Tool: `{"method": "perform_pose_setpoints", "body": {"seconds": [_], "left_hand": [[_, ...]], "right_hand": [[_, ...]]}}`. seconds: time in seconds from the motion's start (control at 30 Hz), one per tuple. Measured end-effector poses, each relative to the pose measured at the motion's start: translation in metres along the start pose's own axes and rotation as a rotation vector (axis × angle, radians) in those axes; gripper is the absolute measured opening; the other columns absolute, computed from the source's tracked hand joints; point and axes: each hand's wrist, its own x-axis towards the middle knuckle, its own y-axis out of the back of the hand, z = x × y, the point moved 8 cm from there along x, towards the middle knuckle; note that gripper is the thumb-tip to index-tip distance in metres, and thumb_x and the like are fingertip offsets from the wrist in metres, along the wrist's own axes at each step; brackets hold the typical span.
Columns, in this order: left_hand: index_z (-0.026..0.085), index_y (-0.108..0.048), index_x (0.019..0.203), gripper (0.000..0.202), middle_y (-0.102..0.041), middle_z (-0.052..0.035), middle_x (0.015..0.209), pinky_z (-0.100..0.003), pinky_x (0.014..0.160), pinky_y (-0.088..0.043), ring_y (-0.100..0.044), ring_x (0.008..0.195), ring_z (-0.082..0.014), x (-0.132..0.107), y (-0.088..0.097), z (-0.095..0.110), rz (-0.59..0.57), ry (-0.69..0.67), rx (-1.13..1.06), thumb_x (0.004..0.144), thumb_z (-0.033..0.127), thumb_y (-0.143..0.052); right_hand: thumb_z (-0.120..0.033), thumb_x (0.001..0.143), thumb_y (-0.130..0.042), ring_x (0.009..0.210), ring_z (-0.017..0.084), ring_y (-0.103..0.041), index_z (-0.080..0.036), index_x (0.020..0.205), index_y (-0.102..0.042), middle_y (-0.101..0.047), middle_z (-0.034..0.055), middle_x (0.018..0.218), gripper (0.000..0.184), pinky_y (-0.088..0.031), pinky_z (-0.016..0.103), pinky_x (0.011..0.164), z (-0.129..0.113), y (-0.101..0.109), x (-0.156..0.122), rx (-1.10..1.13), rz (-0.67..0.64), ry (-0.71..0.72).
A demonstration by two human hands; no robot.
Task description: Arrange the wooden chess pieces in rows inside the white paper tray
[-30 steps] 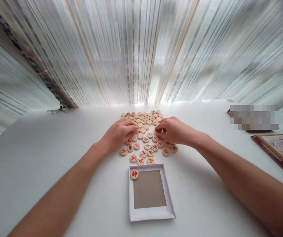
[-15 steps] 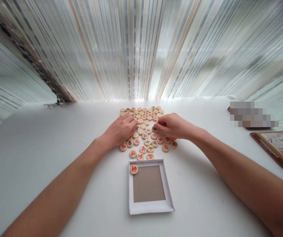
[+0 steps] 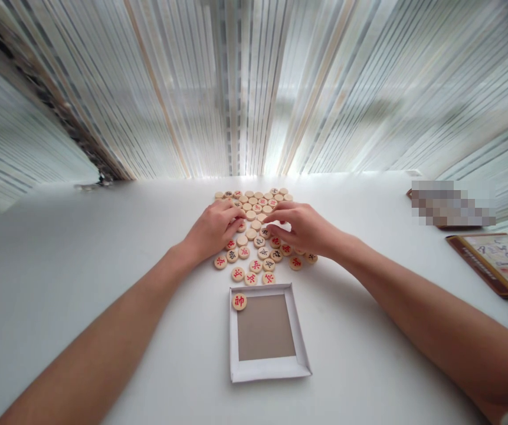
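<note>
Round wooden Chinese chess pieces (image 3: 251, 234) lie in a loose cluster on the white table, some showing red or black characters, others blank side up. At the cluster's left edge, my left hand (image 3: 213, 227) has curved fingers, thumb slightly apart, beside a red-marked piece (image 3: 242, 226). My right hand (image 3: 304, 229) reaches in from the right with thumb and fingers apart. Its fingertips are at a blank piece (image 3: 261, 218) and just above a black-marked one (image 3: 265, 232). Both palms are hidden. Nearer me, a shallow white box lid (image 3: 271, 370) holds one red-marked piece (image 3: 239, 301) in its far left corner.
Two flat brown-edged items lie at the table's right: one blurred out (image 3: 452, 203), the nearer one a printed box or booklet (image 3: 497, 262). A striped string curtain (image 3: 254, 88) hangs behind the table's far edge.
My right hand has moved left, deeper into the cluster, and its fingers have spread. The black-marked piece by it now sits farther left. A red-marked piece now shows by my left fingertips.
</note>
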Motion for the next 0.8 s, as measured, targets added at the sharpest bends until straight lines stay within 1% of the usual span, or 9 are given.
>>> {"method": "perform_pose_setpoints", "body": {"seconds": [0.1, 0.23, 0.3, 0.37, 0.47, 0.53, 0.67, 0.73, 0.8], "left_hand": [[0.016, -0.078, 0.102, 0.02, -0.072, -0.011, 0.1, -0.043, 0.09, -0.056, -0.068, 0.099, -0.0278, 0.002, 0.004, 0.011, -0.015, 0.001, -0.023, 0.103, 0.022, -0.058], [0.018, -0.08, 0.093, 0.014, -0.073, -0.0078, 0.093, -0.037, 0.083, -0.055, -0.068, 0.093, -0.0252, 0.003, 0.003, 0.024, -0.086, -0.022, -0.063, 0.098, 0.022, -0.067], [0.02, -0.081, 0.093, 0.014, -0.074, -0.0067, 0.093, -0.035, 0.082, -0.054, -0.069, 0.092, -0.0239, 0.003, 0.002, 0.027, -0.129, -0.038, -0.079, 0.096, 0.021, -0.068], [0.02, -0.082, 0.095, 0.014, -0.075, -0.0066, 0.094, -0.035, 0.081, -0.053, -0.069, 0.091, -0.0234, 0.002, 0.004, 0.029, -0.158, -0.046, -0.085, 0.096, 0.022, -0.068], [0.019, -0.081, 0.098, 0.014, -0.075, -0.0065, 0.093, -0.036, 0.082, -0.052, -0.068, 0.091, -0.024, 0.003, 0.01, 0.029, -0.177, -0.044, -0.081, 0.094, 0.025, -0.07], [0.02, -0.081, 0.096, 0.011, -0.076, -0.0048, 0.09, -0.036, 0.082, -0.051, -0.069, 0.089, -0.0232, 0.003, 0.015, 0.029, -0.2, -0.039, -0.079, 0.091, 0.024, -0.071], [0.022, -0.08, 0.09, 0.009, -0.077, -0.0005, 0.081, -0.03, 0.068, -0.048, -0.069, 0.075, -0.0191, 0.003, 0.019, 0.029, -0.286, -0.014, -0.082, 0.088, 0.019, -0.071], [0.024, -0.081, 0.089, 0.009, -0.077, 0.0004, 0.078, -0.03, 0.065, -0.047, -0.069, 0.072, -0.0188, 0.002, 0.019, 0.029, -0.32, -0.012, -0.084, 0.089, 0.021, -0.072], [0.025, -0.081, 0.086, 0.01, -0.075, 0.0005, 0.075, -0.03, 0.065, -0.046, -0.068, 0.071, -0.019, 0.001, 0.02, 0.031, -0.344, -0.022, -0.08, 0.089, 0.022, -0.072]], "right_hand": [[-0.021, 0.099, -0.07, 0.086, 0.022, -0.07, -0.015, 0.106, -0.083, -0.076, 0.0112, 0.098, 0.017, -0.051, 0.031, 0.074, -0.007, -0.004, -0.001, 0.003, -0.006, 0.036], [-0.019, 0.1, -0.067, 0.094, 0.024, -0.072, -0.019, 0.107, -0.084, -0.078, 0.0109, 0.101, 0.018, -0.053, 0.034, 0.083, -0.016, -0.009, -0.002, -0.007, -0.025, 0.09], [-0.02, 0.1, -0.068, 0.096, 0.025, -0.072, -0.02, 0.108, -0.084, -0.079, 0.0114, 0.103, 0.018, -0.053, 0.035, 0.085, -0.018, -0.01, -0.002, -0.015, -0.047, 0.114], [-0.02, 0.1, -0.068, 0.094, 0.026, -0.072, -0.018, 0.103, -0.085, -0.079, 0.0126, 0.101, 0.017, -0.054, 0.036, 0.084, -0.018, -0.01, -0.002, -0.032, -0.056, 0.124], [-0.016, 0.098, -0.067, 0.091, 0.028, -0.07, -0.016, 0.097, -0.085, -0.079, 0.0142, 0.099, 0.018, -0.054, 0.039, 0.083, -0.018, -0.007, -0.002, -0.065, -0.037, 0.114], [-0.016, 0.099, -0.065, 0.093, 0.028, -0.07, -0.016, 0.105, -0.084, -0.079, 0.0142, 0.102, 0.02, -0.054, 0.04, 0.084, -0.02, -0.007, -0.002, -0.071, -0.026, 0.114], [-0.015, 0.105, -0.056, 0.108, 0.03, -0.069, -0.016, 0.123, -0.08, -0.079, 0.0149, 0.121, 0.03, -0.056, 0.044, 0.094, -0.033, -0.016, -0.005, -0.049, -0.068, 0.218], [-0.011, 0.105, -0.053, 0.113, 0.031, -0.067, -0.017, 0.127, -0.079, -0.078, 0.0137, 0.13, 0.035, -0.056, 0.047, 0.1, -0.037, -0.019, -0.007, -0.046, -0.092, 0.263], [-0.01, 0.104, -0.053, 0.114, 0.032, -0.066, -0.016, 0.126, -0.079, -0.078, 0.0124, 0.131, 0.035, -0.056, 0.048, 0.101, -0.038, -0.019, -0.008, -0.063, -0.107, 0.272]]}}
